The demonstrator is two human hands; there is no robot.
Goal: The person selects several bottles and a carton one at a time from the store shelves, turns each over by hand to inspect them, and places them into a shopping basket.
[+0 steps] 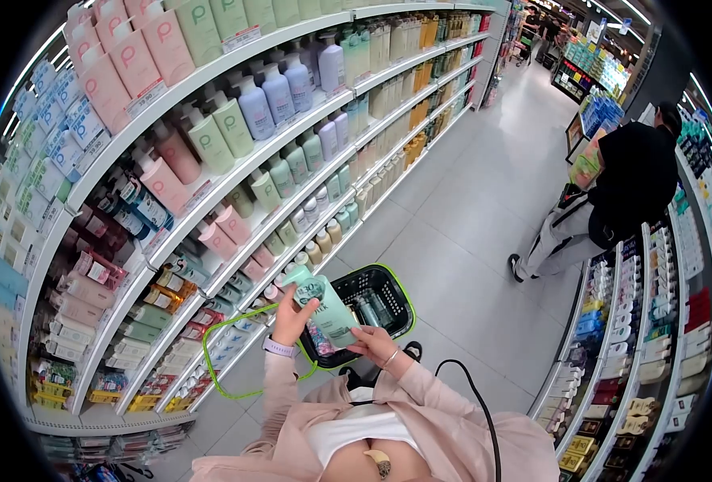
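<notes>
A mint-green bottle (325,307) with dark print lies tilted between my two hands, its narrower top end toward the shelves. My left hand (293,319) is closed around its upper part, thumb across the front. The fingers of my right hand (372,344) grip its lower end. Just beyond and partly behind the bottle stands a black shopping basket (404,301) with a lime-green rim. Several dark bottles (369,309) and a colourful patterned pack (320,341) lie in it. Its green handle (209,353) is swung out to the left.
Shelves (283,132) full of pump bottles run along my left, with pink bottles (163,186) and lilac bottles (255,108) among them. More stocked shelves (613,345) line the right. A person in dark clothing (633,173) stands there. Tiled floor (468,193) runs between. A black cable (484,402) hangs near my right arm.
</notes>
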